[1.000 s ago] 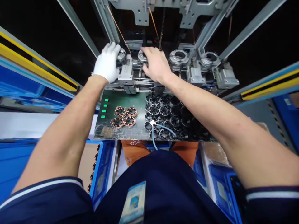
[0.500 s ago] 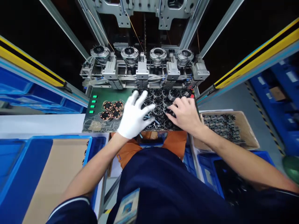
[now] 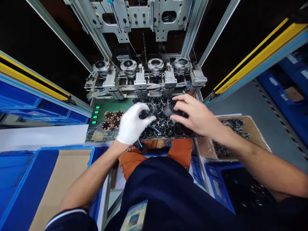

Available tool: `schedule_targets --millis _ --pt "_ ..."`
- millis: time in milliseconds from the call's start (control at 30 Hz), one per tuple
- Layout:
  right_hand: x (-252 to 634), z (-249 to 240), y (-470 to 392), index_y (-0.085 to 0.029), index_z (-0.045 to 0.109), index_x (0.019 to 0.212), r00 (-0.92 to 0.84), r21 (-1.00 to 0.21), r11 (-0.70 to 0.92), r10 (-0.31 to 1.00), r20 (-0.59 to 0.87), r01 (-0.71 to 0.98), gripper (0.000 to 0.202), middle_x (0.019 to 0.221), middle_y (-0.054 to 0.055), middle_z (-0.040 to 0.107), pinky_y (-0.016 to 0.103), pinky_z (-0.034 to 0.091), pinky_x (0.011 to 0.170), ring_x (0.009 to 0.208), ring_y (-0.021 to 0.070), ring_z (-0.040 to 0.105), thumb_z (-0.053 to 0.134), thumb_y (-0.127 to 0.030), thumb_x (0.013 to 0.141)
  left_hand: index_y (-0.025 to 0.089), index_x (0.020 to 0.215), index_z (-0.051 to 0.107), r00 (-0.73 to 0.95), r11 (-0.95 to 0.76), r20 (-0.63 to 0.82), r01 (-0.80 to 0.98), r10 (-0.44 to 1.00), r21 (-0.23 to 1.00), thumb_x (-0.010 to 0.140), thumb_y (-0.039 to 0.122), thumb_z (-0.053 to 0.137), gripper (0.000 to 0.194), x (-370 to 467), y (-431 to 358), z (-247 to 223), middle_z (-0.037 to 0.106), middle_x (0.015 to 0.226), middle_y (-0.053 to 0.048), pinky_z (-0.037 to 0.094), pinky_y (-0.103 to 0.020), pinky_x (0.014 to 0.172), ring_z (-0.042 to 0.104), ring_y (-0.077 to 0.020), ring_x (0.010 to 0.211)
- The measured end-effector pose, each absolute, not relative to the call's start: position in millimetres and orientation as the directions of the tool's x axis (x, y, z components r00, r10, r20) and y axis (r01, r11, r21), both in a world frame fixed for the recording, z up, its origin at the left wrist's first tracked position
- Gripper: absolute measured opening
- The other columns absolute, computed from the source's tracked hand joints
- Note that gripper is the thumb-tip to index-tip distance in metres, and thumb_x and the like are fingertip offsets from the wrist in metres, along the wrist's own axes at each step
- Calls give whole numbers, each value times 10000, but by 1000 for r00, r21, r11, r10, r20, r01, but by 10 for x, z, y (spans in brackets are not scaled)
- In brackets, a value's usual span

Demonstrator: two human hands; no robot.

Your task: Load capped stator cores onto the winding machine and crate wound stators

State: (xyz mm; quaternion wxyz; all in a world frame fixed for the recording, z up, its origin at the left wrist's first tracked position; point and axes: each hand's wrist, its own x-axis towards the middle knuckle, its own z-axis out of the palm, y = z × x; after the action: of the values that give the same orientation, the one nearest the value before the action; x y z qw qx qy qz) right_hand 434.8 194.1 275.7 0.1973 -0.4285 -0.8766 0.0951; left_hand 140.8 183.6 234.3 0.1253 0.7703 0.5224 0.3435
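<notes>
My left hand (image 3: pixel 130 125), in a white glove, is closed round a dark stator core (image 3: pixel 152 109), held tilted above the bench. My bare right hand (image 3: pixel 196 114) grips another dark stator core (image 3: pixel 168 111) by its side, facing the first with a small gap between them. Beneath both hands, rows of black and silver stator cores (image 3: pixel 162 123) stand on the green bench top (image 3: pixel 125 105). A thin blue tube (image 3: pixel 154 128) lies across the rows near my left hand. Left of the glove sit several stators wound with copper wire (image 3: pixel 106 125).
Behind the bench top stands a winding machine with ring-shaped holders (image 3: pixel 156 65); black cores sit in the two left ones. A carton of metal cores (image 3: pixel 256 136) is at the right. Blue bins (image 3: pixel 45 179) flank me, and yellow-striped posts (image 3: pixel 260 57) rise at both sides.
Both hands, earlier spread over the rows of cores, now each hold a lifted stator core, brought close together. The whole view has shifted slightly.
</notes>
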Motion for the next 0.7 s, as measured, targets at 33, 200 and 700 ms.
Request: schedule_targets --millis 33,200,700 --pt "4375 2898 2068 -268 738 1180 -522 -424 590 807 277 688 195 1410 155 740 596 631 982 1142 380 745 748 -435 1079 363 1307 673 172 -407 419 712 892 573 963 435 870 403 1368 1929 2495 806 1330 -59 706 -577 1080 819 -329 1200" --pt "4345 3248 3057 -266 762 1352 -311 -607 468 883 351 643 640 1140 112 817 591 667 848 811 333 756 983 -508 803 232 1510 704 178 -388 417 775 891 498 897 501 882 692 1236 2847 3105 775 1528 -43 524 -555 1321 727 -322 1409" --pt "4379 2634 4174 -222 791 1130 -233 -556 346 935 266 756 614 922 87 755 687 629 1031 991 421 740 1043 -508 649 178 1432 778 151 -213 168 857 974 468 729 683 824 866 1155 3951 2762 804 1478 -82 497 -567 1266 710 -309 1367"
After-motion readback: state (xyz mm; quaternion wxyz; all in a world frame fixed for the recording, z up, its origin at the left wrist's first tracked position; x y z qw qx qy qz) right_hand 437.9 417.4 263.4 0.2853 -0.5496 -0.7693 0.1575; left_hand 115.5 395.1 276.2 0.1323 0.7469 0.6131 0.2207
